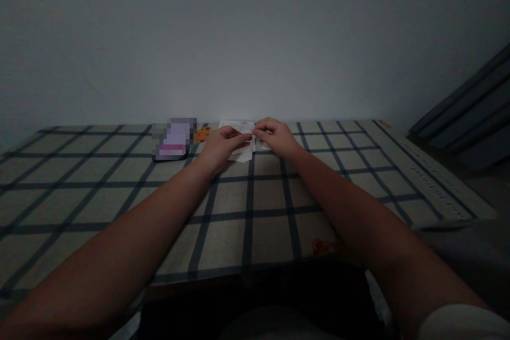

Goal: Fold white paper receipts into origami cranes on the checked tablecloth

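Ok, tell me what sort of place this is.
Probably a room at home: a checked tablecloth, a plain wall right behind it, and what looks like a dark curtain at the right.

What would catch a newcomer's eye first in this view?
Probably the left hand and right hand, fingertips close together at the white paper near the table's far edge. Next, the phone, its pale screen pixelated, lying on the cloth to the left of the left hand. The cloth's bold dark checks also stand out, spreading across the table beneath everything.
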A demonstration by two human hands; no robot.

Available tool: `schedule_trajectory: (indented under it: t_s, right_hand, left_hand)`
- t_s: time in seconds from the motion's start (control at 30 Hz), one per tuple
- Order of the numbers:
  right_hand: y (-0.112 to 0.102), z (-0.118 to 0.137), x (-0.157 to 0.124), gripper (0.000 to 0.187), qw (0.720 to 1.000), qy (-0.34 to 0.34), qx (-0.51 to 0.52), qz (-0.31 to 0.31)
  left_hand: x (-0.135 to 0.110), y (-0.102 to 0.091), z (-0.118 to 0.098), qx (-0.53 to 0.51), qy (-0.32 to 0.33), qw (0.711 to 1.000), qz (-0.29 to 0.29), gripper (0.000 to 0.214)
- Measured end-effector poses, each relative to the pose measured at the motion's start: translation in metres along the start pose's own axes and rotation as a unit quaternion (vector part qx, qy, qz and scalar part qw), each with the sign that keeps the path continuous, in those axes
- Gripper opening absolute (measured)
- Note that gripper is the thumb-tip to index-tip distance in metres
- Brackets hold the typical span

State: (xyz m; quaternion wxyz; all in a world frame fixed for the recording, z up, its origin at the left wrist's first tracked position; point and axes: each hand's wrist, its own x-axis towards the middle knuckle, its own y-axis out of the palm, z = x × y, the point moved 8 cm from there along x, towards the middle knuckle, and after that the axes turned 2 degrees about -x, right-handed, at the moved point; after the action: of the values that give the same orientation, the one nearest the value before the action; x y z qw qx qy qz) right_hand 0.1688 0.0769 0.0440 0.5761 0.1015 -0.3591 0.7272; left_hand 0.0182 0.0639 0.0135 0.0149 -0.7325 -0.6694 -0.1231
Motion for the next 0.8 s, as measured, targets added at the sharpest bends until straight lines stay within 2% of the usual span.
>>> schedule_trajectory:
  t_s: [0.23,0.4,0.6,0.8]
  right_hand:
    - [0.011,-0.017,-0.001,0.021,0.993,0.077,0.091,0.021]
    - [0.013,-0.017,-0.002,0.016,0.982,0.122,0.144,0.027]
    - [0.013,-0.020,-0.002,0.018,0.981,0.120,0.148,0.039]
    - [0.015,-0.017,-0.001,0.017,0.980,0.107,0.163,0.045]
  left_hand:
    - [-0.001,-0.002,-0.003,0.024,-0.002,1.000,-0.012,0.031]
    - [-0.003,-0.003,-0.011,0.071,0.024,0.997,-0.014,0.023]
    - [-0.009,-0.002,-0.027,0.175,0.059,0.982,-0.028,0.020]
    - [-0.007,-0.006,-0.028,0.197,0.074,0.977,-0.032,0.020]
